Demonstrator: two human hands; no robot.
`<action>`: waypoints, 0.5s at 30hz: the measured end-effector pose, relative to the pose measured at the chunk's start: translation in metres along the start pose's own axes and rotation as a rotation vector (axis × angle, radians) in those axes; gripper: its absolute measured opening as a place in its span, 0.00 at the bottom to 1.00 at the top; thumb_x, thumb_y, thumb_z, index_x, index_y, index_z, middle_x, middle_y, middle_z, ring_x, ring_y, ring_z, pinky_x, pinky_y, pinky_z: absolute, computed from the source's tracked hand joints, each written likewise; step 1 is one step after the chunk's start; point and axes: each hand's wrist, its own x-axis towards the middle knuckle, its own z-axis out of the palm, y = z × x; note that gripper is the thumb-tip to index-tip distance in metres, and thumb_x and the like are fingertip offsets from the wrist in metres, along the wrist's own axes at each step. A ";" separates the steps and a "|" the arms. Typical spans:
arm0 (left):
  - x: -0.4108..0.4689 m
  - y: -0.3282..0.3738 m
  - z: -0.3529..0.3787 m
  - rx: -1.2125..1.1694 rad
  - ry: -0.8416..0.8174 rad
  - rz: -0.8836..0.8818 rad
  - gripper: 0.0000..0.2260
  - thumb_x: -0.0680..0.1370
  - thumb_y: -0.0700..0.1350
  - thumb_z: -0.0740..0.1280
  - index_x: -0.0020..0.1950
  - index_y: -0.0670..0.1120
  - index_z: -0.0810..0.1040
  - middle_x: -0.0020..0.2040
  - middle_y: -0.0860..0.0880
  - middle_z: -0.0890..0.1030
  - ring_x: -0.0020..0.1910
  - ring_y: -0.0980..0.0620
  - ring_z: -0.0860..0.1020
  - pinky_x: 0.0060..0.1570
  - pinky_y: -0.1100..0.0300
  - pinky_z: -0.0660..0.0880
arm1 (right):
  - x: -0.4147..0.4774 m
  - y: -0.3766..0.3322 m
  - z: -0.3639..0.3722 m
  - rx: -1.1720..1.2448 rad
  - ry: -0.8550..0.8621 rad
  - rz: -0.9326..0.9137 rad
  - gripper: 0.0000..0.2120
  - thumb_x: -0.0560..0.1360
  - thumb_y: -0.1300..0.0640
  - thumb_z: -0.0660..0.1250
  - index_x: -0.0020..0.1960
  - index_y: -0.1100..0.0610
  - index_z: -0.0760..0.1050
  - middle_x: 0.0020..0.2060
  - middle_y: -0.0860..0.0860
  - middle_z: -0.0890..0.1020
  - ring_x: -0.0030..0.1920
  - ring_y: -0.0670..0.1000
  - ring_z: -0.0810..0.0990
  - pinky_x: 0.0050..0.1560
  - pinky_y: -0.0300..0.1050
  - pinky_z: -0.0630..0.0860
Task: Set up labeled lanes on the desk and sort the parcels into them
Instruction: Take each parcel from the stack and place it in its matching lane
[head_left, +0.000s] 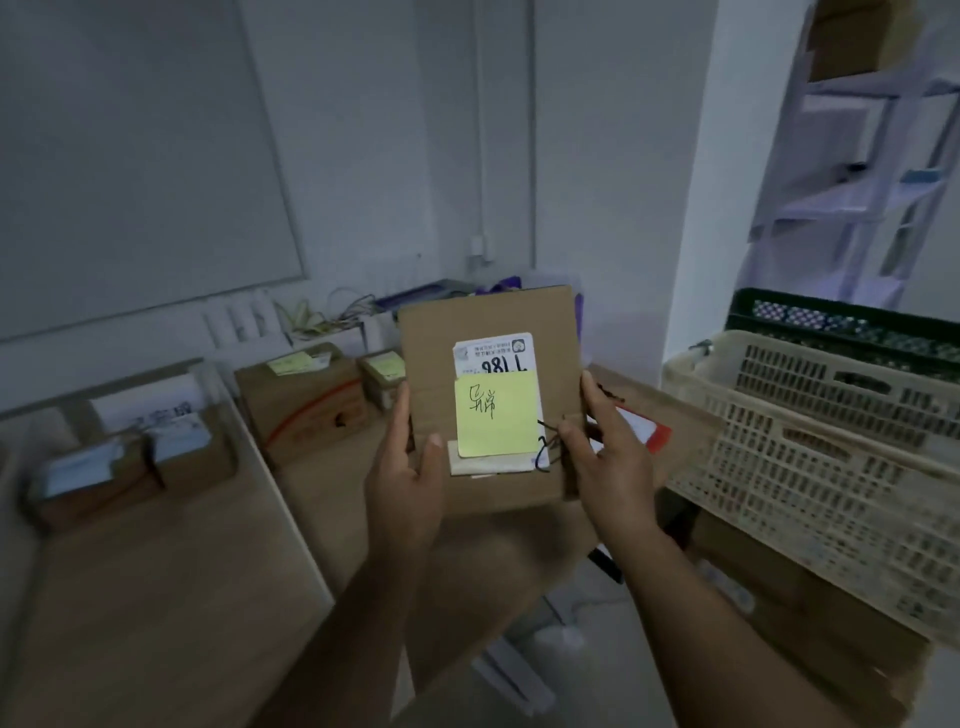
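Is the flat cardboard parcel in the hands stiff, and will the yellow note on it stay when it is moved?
The flat cardboard parcel looks stiff: held upright by its side edges between left hand and right hand, it shows no bending. Probably light. The yellow sticky note lies flat, but could peel off if rubbed.

Parcel (488, 400) held btwn boxes (306, 400) left, crates (810, 415) right.

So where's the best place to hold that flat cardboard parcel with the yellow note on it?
By its two long side edges, one hand from each side, as the left hand and right hand do here. The cardboard parcel is flat and upright, and edge grips leave the yellow note and shipping label readable.
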 end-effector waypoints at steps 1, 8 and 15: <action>0.011 -0.006 0.001 0.015 0.028 -0.007 0.26 0.80 0.45 0.60 0.74 0.63 0.57 0.68 0.57 0.71 0.62 0.57 0.74 0.56 0.64 0.70 | 0.012 0.001 0.013 0.009 -0.029 -0.002 0.23 0.80 0.50 0.61 0.73 0.40 0.61 0.68 0.42 0.73 0.65 0.47 0.74 0.64 0.55 0.73; 0.084 -0.051 0.007 0.192 0.129 -0.079 0.25 0.80 0.52 0.57 0.75 0.64 0.52 0.69 0.49 0.72 0.62 0.50 0.74 0.58 0.54 0.72 | 0.088 0.012 0.092 0.000 -0.194 -0.011 0.24 0.78 0.42 0.59 0.73 0.35 0.57 0.69 0.45 0.72 0.65 0.53 0.75 0.60 0.62 0.75; 0.123 -0.087 0.019 0.289 0.150 -0.122 0.27 0.77 0.58 0.54 0.75 0.62 0.54 0.73 0.52 0.67 0.67 0.48 0.70 0.62 0.49 0.71 | 0.132 0.047 0.137 0.009 -0.374 -0.022 0.21 0.79 0.55 0.62 0.65 0.33 0.64 0.58 0.35 0.75 0.60 0.41 0.75 0.59 0.37 0.72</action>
